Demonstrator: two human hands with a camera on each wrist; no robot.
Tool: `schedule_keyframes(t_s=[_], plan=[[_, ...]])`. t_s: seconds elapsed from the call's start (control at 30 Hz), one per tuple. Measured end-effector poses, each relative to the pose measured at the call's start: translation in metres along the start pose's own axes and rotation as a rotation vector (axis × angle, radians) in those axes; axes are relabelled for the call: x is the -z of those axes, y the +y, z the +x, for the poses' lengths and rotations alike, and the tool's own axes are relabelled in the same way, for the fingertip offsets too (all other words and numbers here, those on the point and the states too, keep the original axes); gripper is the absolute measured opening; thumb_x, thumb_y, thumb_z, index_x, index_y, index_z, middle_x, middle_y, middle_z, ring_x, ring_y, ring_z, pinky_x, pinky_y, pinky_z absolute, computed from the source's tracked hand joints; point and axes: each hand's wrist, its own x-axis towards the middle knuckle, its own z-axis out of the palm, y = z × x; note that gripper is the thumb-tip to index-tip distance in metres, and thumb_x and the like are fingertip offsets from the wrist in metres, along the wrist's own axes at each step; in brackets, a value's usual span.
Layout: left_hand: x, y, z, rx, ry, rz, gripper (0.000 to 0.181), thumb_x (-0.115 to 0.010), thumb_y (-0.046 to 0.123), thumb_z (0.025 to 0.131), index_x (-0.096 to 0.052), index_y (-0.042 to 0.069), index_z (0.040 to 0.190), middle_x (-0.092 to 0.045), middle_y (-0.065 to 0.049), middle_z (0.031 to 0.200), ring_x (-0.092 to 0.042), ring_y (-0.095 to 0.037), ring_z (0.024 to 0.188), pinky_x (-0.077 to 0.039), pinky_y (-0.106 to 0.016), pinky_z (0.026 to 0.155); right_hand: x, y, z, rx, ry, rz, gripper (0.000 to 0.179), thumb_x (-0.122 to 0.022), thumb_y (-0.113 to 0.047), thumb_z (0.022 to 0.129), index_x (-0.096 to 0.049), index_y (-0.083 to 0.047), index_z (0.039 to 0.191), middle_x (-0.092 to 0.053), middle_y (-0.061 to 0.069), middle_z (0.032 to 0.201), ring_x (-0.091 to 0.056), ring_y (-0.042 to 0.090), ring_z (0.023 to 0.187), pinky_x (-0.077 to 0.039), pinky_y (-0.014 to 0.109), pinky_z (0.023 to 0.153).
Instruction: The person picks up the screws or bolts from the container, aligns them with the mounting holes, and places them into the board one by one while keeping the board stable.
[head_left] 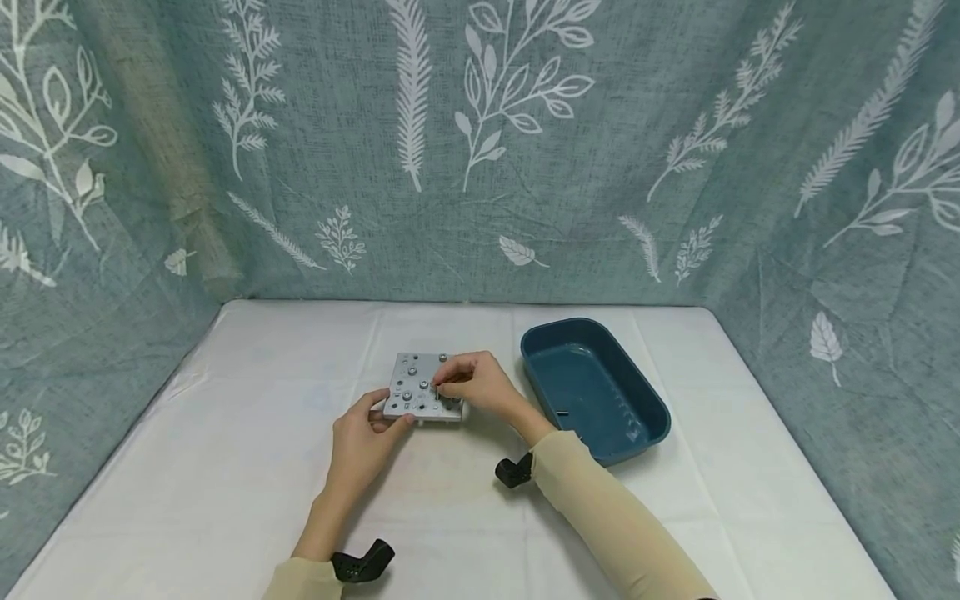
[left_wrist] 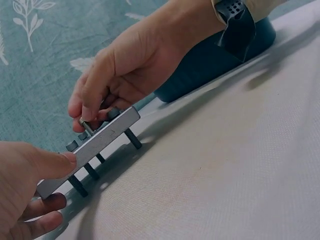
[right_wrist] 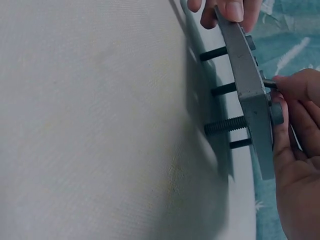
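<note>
A grey metal plate [head_left: 431, 367] with holes and several bolts is gripped by my left hand [head_left: 362, 446] at its left front corner, thumb on the near edge. Threaded bolt shanks [right_wrist: 227, 125] stick out beneath the plate, and bolt heads [right_wrist: 276, 113] stand on its upper face. Over the plate's right half, my right hand [head_left: 480, 385] pinches a slim metal pin [left_wrist: 86, 125] between thumb and fingertips. The pin stands roughly upright, its lower end right at the plate's face in the right wrist view. Fingers hide part of the plate's right side.
A dark blue tray [head_left: 604, 327] sits on the white-covered table [head_left: 247, 450] to the right, partly behind my right forearm. A small metal pin [head_left: 562, 412] lies in it. Patterned green-blue curtains [head_left: 360, 150] hang behind and at both sides.
</note>
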Motion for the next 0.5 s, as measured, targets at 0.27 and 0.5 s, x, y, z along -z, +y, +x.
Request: schedule_keyframes(t_s=[0.27,0.5], plan=[[-0.0006,-0.0001,0.0000,0.011,-0.004,0.000,0.057,-0.081,0.015,0.084,-0.055,-0.006,0.130,-0.070,-0.021,0.097,-0.071,-0.026,0.081,-0.056,-0.031,0.066,0.0004,-0.0002,-0.0007,-0.022,-0.027,0.013,0.009,-0.073,-0.001,0.088,-0.077,-0.005,0.094,-0.073,0.001,0.091,-0.068,0.019,0.083,-0.055,0.031,0.073],[-0.0006,0.0013,-0.0005,0.015,-0.004,-0.003,0.057,-0.081,0.015,0.084,-0.055,-0.006,0.131,-0.070,-0.022,0.098,-0.071,-0.026,0.082,-0.057,-0.032,0.068,-0.0014,-0.0038,-0.0016,-0.048,-0.010,-0.010,0.008,-0.074,-0.001,0.086,-0.078,-0.006,0.091,-0.074,0.002,0.090,-0.068,0.017,0.083,-0.054,0.030,0.072]])
